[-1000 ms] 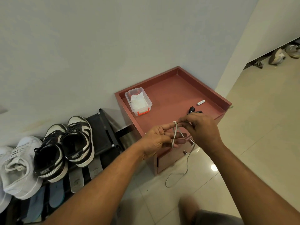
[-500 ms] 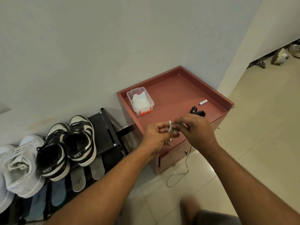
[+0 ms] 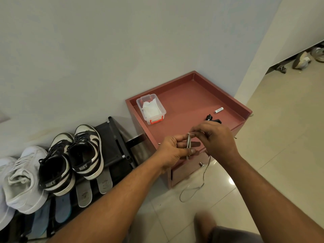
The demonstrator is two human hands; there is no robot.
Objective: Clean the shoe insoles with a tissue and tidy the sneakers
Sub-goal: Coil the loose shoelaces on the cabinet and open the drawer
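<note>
While my left hand (image 3: 175,149) holds the shoelace (image 3: 188,142) looped across its fingers, my right hand (image 3: 215,139) pinches the strand up top. I'd go for snug, flat turns and mind the tail trailing on the floor. Sneakers (image 3: 85,151) are parked on the rack at left, insoles (image 3: 104,183) poking out beneath, tissue (image 3: 151,109) waiting in the clear box (image 3: 163,113) on the red cabinet (image 3: 245,112). A battery (image 3: 218,110) lies just beyond my hands.

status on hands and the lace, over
Right hand pinches shoelace looped round fingers of left hand. Tail hangs to floor. Grey insoles on rack, tissue in box. Nothing in the way.
</note>
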